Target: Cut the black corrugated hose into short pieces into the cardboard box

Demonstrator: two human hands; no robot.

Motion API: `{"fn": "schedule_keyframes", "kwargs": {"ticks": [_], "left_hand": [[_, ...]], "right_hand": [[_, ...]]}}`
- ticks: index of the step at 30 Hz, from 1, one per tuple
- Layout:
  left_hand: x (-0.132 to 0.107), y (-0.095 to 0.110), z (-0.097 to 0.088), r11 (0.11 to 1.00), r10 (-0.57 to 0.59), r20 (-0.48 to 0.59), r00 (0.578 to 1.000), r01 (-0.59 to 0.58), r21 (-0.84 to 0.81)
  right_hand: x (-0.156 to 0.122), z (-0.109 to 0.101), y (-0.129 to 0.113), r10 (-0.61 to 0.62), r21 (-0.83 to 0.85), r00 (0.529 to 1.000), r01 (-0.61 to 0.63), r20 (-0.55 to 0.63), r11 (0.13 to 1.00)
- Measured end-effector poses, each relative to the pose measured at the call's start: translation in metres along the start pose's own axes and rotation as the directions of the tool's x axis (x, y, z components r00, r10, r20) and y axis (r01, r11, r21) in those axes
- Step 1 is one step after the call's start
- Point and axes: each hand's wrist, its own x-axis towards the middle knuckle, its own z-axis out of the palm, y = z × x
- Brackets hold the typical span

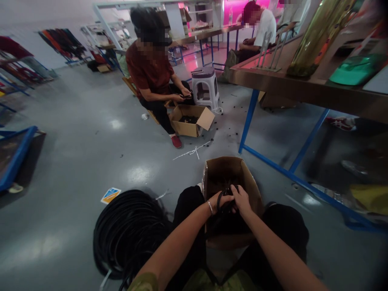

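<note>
Left grip [222,201] beside right grip [241,199], over carton [251,180]

I log a slim silver-toned bracelet [210,208] on the wrist of the bare left hand [218,200], lower centre. An olive-green patterned sleeve [147,282] and similar top [220,282] show at the bottom edge; the trousers [286,226] above are plain black.

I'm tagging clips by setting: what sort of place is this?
Probably a workshop or small factory: there's a big coil of black tubing or cable, a co-worker seated by an open cardboard box, and a blue-legged worktable.
</note>
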Motion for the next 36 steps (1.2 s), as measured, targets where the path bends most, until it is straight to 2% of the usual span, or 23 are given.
{"fn": "schedule_keyframes", "kwargs": {"ticks": [2, 6, 8, 11, 13, 15, 17, 19, 23, 26, 30, 33, 36], "left_hand": [[0.001, -0.002, -0.003, 1.000, -0.006, -0.024, 1.000, 0.007, 0.005], [0.010, -0.011, -0.010, 0.988, -0.027, -0.175, 0.984, 0.053, 0.145], [0.014, -0.018, -0.014, 0.965, -0.012, -0.230, 0.973, 0.071, 0.251], [0.019, -0.027, -0.018, 0.933, -0.004, -0.223, 0.975, 0.084, 0.350], [0.020, -0.032, -0.020, 0.920, 0.020, -0.183, 0.983, 0.053, 0.387], [0.020, -0.034, -0.020, 0.904, 0.086, -0.123, 0.989, -0.025, 0.427], [0.018, -0.035, -0.019, 0.893, 0.143, -0.031, 0.989, -0.115, 0.435], [0.015, -0.033, -0.017, 0.906, 0.152, 0.065, 0.986, -0.166, 0.391], [0.009, -0.023, -0.012, 0.949, 0.112, 0.175, 0.978, -0.158, 0.275], [0.006, -0.016, -0.007, 0.975, 0.095, 0.163, 0.982, -0.125, 0.186], [0.006, -0.009, -0.002, 0.998, 0.068, 0.120, 0.990, -0.068, 0.003], [0.008, -0.003, -0.003, 0.992, -0.024, 0.093, 0.995, 0.035, -0.118], [0.008, 0.003, -0.005, 0.967, -0.112, 0.121, 0.986, 0.137, -0.216]], "right_hand": [[0.000, 0.000, -0.003, -0.021, -0.016, 1.000, 0.021, -0.023, 1.000], [-0.005, -0.001, -0.011, -0.008, -0.026, 1.000, 0.008, -0.003, 1.000], [-0.010, -0.001, -0.014, 0.040, -0.018, 0.992, -0.038, 0.120, 0.999], [-0.017, -0.002, -0.015, 0.113, 0.006, 0.921, -0.124, 0.373, 0.992], [-0.020, -0.005, -0.014, 0.113, 0.057, 0.880, -0.156, 0.461, 0.986], [-0.023, -0.008, -0.011, 0.070, 0.114, 0.876, -0.141, 0.476, 0.983], [-0.026, -0.011, -0.007, 0.015, 0.154, 0.897, -0.093, 0.443, 0.984], [-0.028, -0.013, -0.002, -0.035, 0.169, 0.920, -0.034, 0.390, 0.985], [-0.032, -0.015, 0.002, -0.121, 0.137, 0.953, 0.086, 0.276, 0.987], [-0.034, -0.016, 0.000, -0.162, 0.118, 0.969, 0.142, 0.188, 0.983], [-0.035, -0.018, -0.006, -0.156, 0.118, 0.987, 0.150, 0.047, 0.982], [-0.030, -0.019, -0.010, -0.156, 0.131, 0.984, 0.167, -0.089, 0.977], [-0.019, -0.023, -0.012, -0.103, 0.185, 0.961, 0.154, -0.258, 0.971]]}}
